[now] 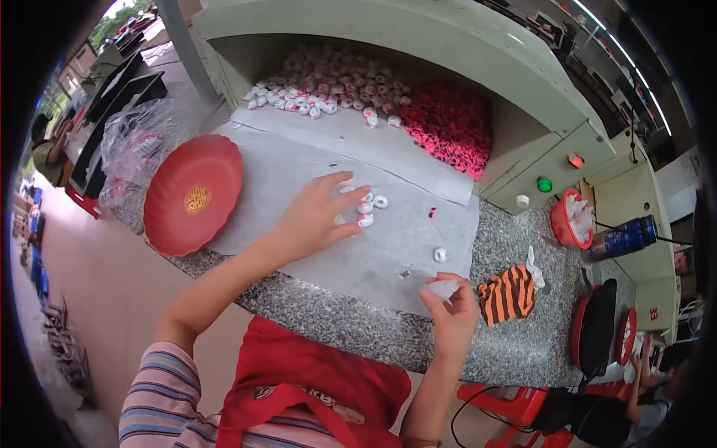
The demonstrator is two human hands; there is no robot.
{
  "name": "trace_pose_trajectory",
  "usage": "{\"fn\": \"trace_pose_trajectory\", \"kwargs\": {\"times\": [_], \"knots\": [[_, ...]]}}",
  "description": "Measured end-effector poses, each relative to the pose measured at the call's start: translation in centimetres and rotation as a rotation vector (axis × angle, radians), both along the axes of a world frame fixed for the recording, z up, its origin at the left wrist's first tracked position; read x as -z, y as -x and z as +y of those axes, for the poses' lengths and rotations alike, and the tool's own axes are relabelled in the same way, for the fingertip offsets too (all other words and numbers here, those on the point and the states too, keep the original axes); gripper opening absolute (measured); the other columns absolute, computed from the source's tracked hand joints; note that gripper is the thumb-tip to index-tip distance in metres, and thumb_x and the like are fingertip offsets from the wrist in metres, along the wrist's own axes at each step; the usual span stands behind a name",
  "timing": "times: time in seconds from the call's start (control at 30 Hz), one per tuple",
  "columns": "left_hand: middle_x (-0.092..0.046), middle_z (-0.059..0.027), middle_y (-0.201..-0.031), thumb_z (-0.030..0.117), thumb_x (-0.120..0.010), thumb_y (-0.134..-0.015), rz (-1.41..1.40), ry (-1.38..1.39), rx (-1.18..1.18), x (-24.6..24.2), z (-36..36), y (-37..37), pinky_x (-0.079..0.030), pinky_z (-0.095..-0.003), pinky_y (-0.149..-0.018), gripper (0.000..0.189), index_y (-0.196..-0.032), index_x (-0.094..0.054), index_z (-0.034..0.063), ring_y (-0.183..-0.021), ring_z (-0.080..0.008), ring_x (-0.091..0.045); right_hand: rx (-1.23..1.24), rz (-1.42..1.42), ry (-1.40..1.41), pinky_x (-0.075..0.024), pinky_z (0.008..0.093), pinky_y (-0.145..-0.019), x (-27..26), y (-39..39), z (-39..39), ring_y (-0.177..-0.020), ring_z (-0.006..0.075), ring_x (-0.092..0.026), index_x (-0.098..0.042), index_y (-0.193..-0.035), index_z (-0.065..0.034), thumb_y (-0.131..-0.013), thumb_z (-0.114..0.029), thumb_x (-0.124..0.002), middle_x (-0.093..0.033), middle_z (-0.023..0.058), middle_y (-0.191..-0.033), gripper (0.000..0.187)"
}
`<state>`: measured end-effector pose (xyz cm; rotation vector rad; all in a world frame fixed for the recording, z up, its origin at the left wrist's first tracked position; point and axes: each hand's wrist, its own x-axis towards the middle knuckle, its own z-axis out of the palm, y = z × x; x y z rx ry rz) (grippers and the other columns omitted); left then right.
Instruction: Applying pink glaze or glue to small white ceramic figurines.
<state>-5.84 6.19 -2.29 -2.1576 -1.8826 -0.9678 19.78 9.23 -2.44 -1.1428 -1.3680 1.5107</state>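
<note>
My left hand (313,224), fingers spread, hovers over or touches a small cluster of white rings (366,207) on the grey paper sheet (336,280). Some of the rings sit partly behind its fingers, and contact is hard to tell. Between thumb and fingertips, my right hand (454,305) pinches a small whitish, semi-translucent piece (442,289) near the sheet's front right. Just beyond it lies a single white ring (440,255). A tiny pink and black piece (432,213) rests farther back on the sheet.
Under a pale green shelf housing (392,22) lie heaps of white rings (313,101) and pink-black pieces (448,123). A red scalloped dish (218,185) tilts at left. Right are an orange-black striped cloth item (507,295), a red cup (562,223), a blue can (622,238) and a black pouch (596,330).
</note>
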Motion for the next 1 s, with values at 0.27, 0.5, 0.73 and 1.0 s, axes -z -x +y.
{"fn": "trace_pose_trajectory", "kwargs": {"times": [0.27,0.5,0.73,1.0], "knots": [[-0.051,-0.0074,-0.087,0.005,-0.064,-0.069,-0.229,0.047,-0.111,2.2,-2.9,-4.0,-0.047,-0.0331,-0.062,0.024,-0.092,-0.059,0.0070,-0.074,-0.0232,-0.056,-0.071,0.185,0.053,-0.0458,0.0246,-0.071,0.4,0.9,-1.2,-0.083,0.0139,-0.057,-0.052,-0.096,-0.0013,-0.069,0.008,-0.062,-0.060,0.0097,-0.092,0.030],[-0.053,-0.0077,-0.089,0.005,-0.064,-0.069,-0.013,0.087,-0.172,3.2,-0.1,-2.9,-0.048,-0.0318,-0.059,0.020,-0.089,-0.060,0.0068,-0.071,-0.0211,-0.056,0.011,0.125,0.016,-0.0454,0.0234,-0.070,0.2,-0.6,-1.2,-0.081,0.0127,-0.056,-0.052,-0.101,-0.0011,-0.070,0.005,-0.063,-0.060,0.0077,-0.090,0.033],[-0.057,-0.0100,-0.103,0.007,-0.054,-0.082,-1.764,0.288,0.096,-2.1,-2.8,-4.7,-0.052,-0.0289,-0.068,0.026,-0.108,-0.052,0.0037,-0.085,-0.0178,-0.060,0.066,0.193,-0.080,-0.0462,0.0238,-0.064,-2.2,-0.4,-1.8,-0.072,0.0139,-0.057,-0.044,-0.110,0.0011,-0.070,0.001,-0.065,-0.061,0.0107,-0.087,0.046],[-0.056,-0.0121,-0.106,0.006,-0.048,-0.086,-2.339,0.416,0.488,-1.7,-4.9,-6.9,-0.050,-0.0296,-0.080,0.041,-0.125,-0.038,-0.0012,-0.091,-0.0206,-0.059,0.187,0.217,-0.228,-0.0417,0.0196,-0.054,-3.9,1.4,-4.7,-0.065,0.0113,-0.051,-0.046,-0.105,0.0031,-0.068,-0.021,-0.067,-0.051,0.0080,-0.087,0.048]]}}
